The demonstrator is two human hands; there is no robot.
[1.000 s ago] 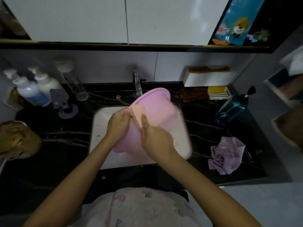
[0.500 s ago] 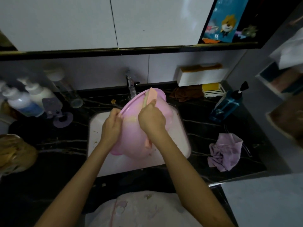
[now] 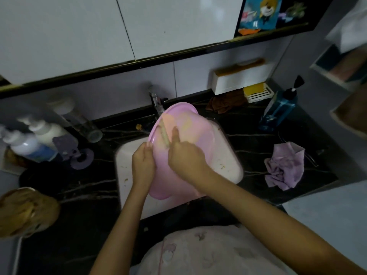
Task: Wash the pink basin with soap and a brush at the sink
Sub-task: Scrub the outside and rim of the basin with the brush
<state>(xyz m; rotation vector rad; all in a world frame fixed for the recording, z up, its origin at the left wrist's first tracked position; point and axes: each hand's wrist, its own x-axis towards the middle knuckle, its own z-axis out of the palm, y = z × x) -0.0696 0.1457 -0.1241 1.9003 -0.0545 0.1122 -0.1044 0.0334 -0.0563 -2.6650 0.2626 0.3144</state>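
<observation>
Head view. Pink basin [image 3: 202, 135] stands tilted in the white sink [image 3: 126, 159], its lower edge down in the bowl near the sink's front edge and its upper rim raised toward the faucet [image 3: 157, 105] at the back edge. Yellowish smears on the basin's upper part.

Left hand [image 3: 144, 164]: fingers curled over the basin's left rim, gripping it.

Right hand [image 3: 186, 156]: closed round the handle of the brush [image 3: 164, 132], index finger stretched forward along it. Brush lies against the basin surface just inside the left rim; bristles too blurred to make out.

Black marbled counter [image 3: 79, 195] around the sink. Left back corner: two white pump bottles [image 3: 39, 141] and a clear tumbler [image 3: 79, 121] lying tilted. Right edge: crumpled purple cloth [image 3: 284, 168], well apart from the sink. Right back corner: blue pump bottle [image 3: 278, 114]; beside it, yellow soap [image 3: 254, 89] in a white dish; a brown rag [image 3: 224, 103] near the back wall.
</observation>
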